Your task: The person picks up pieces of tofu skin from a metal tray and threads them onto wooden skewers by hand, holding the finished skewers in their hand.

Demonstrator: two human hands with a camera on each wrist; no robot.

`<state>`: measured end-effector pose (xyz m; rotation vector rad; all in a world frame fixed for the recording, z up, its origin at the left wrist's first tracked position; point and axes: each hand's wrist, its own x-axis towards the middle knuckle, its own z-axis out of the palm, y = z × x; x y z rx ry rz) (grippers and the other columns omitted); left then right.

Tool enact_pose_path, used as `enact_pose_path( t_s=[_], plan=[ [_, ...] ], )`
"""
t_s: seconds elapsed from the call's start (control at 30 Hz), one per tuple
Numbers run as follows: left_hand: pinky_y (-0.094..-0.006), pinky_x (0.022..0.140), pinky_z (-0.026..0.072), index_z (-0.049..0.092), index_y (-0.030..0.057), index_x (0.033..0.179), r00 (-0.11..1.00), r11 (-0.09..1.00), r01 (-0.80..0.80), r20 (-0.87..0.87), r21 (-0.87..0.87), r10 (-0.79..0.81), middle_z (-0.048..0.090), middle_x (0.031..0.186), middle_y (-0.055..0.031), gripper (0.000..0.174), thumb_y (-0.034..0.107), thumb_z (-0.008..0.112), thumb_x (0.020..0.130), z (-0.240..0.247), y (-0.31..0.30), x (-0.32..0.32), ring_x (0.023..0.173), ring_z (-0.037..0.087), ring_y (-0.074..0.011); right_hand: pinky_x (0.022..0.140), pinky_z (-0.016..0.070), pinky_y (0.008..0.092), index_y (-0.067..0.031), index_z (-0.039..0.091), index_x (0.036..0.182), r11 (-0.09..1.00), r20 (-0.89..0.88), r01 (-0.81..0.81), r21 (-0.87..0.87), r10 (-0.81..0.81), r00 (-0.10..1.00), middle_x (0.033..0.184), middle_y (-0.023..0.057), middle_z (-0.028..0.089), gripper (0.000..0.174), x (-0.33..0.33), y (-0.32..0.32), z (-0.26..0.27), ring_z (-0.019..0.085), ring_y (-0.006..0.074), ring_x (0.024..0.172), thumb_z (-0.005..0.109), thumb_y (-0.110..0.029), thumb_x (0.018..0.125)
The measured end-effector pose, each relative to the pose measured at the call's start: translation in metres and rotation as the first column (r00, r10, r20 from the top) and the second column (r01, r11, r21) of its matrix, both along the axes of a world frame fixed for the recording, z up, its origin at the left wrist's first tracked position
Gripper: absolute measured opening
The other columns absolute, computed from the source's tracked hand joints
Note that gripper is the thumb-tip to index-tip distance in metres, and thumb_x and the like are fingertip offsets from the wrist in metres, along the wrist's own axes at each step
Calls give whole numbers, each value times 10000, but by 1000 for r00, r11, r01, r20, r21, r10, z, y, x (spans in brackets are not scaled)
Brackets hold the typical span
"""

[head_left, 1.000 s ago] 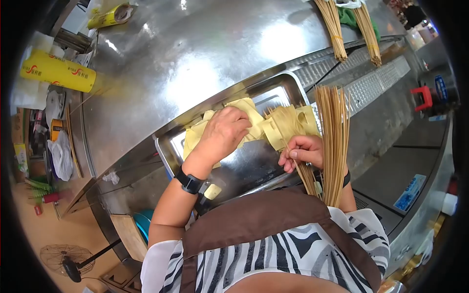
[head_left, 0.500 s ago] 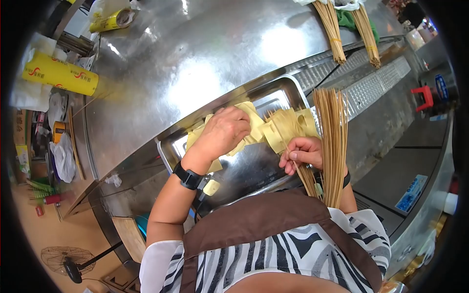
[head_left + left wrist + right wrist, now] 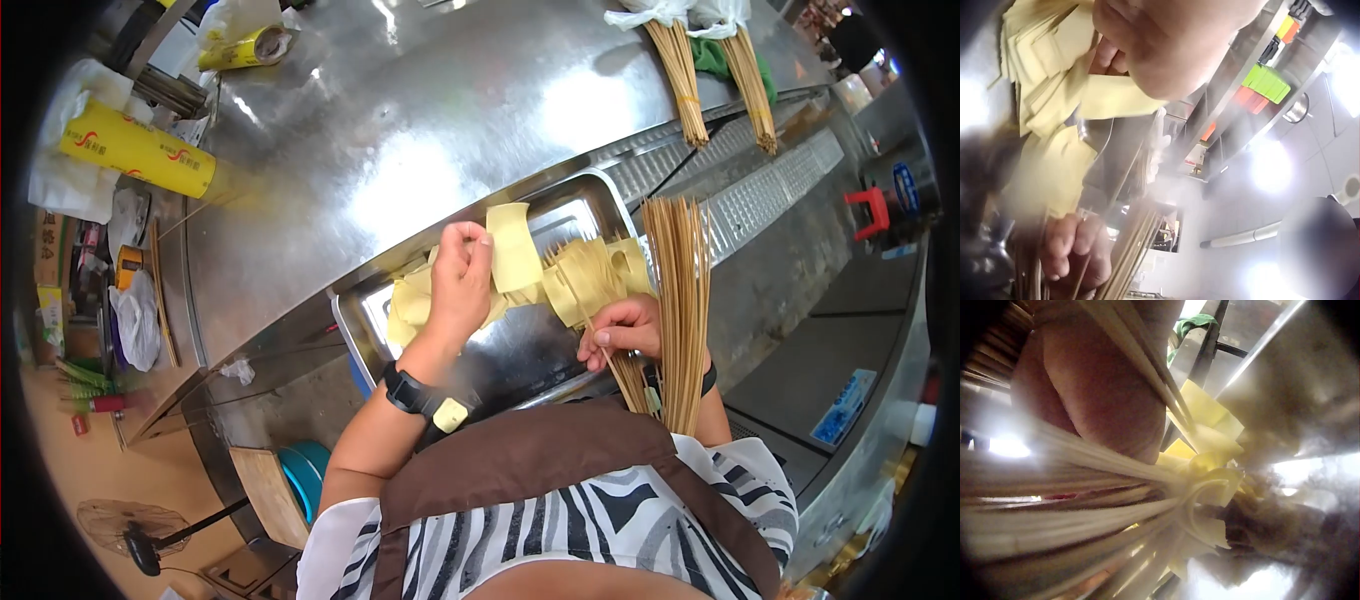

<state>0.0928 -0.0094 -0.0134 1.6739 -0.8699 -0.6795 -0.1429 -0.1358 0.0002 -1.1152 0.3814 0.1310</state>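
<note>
My left hand (image 3: 463, 280) pinches a pale yellow tofu sheet (image 3: 513, 250) by its left edge, raised over the metal tray (image 3: 520, 352). More loose tofu sheets (image 3: 406, 308) lie in the tray under and left of that hand; in the left wrist view they form an overlapping stack (image 3: 1047, 53). At the tray's right side my right hand (image 3: 628, 328) grips thin wooden skewers (image 3: 630, 380), one of them between thumb and fingers. Folded tofu sheets (image 3: 585, 283) are threaded on the skewers' far ends, and they show curled in the right wrist view.
A thick upright bundle of bare skewers (image 3: 680, 300) stands by my right forearm. Two more skewer bundles (image 3: 680, 90) lie at the back right of the steel counter (image 3: 300, 210). Yellow film rolls (image 3: 140, 150) sit at the left, a fan (image 3: 135, 525) below them.
My left hand has risen from the loose pile with one tofu sheet pinched in its fingers, the sheet now upright. My right hand keeps its grip on the skewers, hardly moved.
</note>
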Motion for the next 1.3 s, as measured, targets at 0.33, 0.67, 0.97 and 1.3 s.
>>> enact_pose_path(
  t_s=[0.33, 0.67, 0.97, 1.3],
  plan=[
    [-278, 729, 508, 427, 30, 1267, 640, 989, -143, -766, -34, 66, 646, 983, -49, 376, 77, 562, 919, 19, -13, -25, 844, 632, -121, 731, 541, 301, 40, 610, 906, 999, 105, -43, 17, 41, 994, 624, 42, 589, 151, -5, 6, 0, 597, 112, 576, 544, -93, 938],
    [-172, 613, 423, 518, 18, 1129, 868, 982, -105, -497, -159, 12, 628, 885, -3, 250, -12, 575, 887, 28, -18, -28, 739, 562, -39, 726, 552, 364, 65, 605, 885, 999, 31, -34, 36, 33, 999, 622, 81, 599, 118, -4, 7, 2, 616, 157, 586, 551, -37, 909],
    [-177, 634, 430, 515, 3, 1114, 898, 967, -92, -439, -237, -22, 638, 868, -31, 224, -18, 562, 897, 35, -16, -29, 715, 547, -42, 718, 553, 362, 60, 600, 882, 999, 12, -26, 34, 26, 1000, 638, 78, 598, 131, -4, 7, 3, 602, 145, 566, 555, -59, 913],
    [-175, 638, 434, 503, 22, 1132, 873, 987, -1, -482, -158, -76, 660, 940, -71, 245, -7, 572, 898, 40, -3, -41, 728, 538, -38, 711, 539, 291, 23, 604, 891, 998, 7, -12, 54, 12, 1000, 659, 37, 590, 150, -4, 7, 3, 551, 86, 549, 564, -116, 930]
  ],
)
